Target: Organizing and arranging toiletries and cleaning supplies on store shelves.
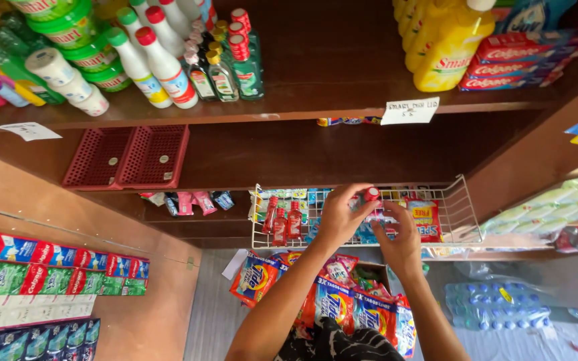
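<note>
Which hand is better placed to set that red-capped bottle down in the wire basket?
Left, probably: the left hand already pinches the red-capped bottle above the wire basket, while the right hand only hovers beside it.

Dark wooden shelves (342, 73) carry the goods. At ten o'clock stand white bottles with red and green caps (155, 60); at one o'clock, yellow bottles (443, 47) beside red cartons (516, 60). Lower, two red perforated trays (128, 155) at nine o'clock; a white wire basket (459, 207) near centre holds what seem small red bottles (282, 220).
</note>
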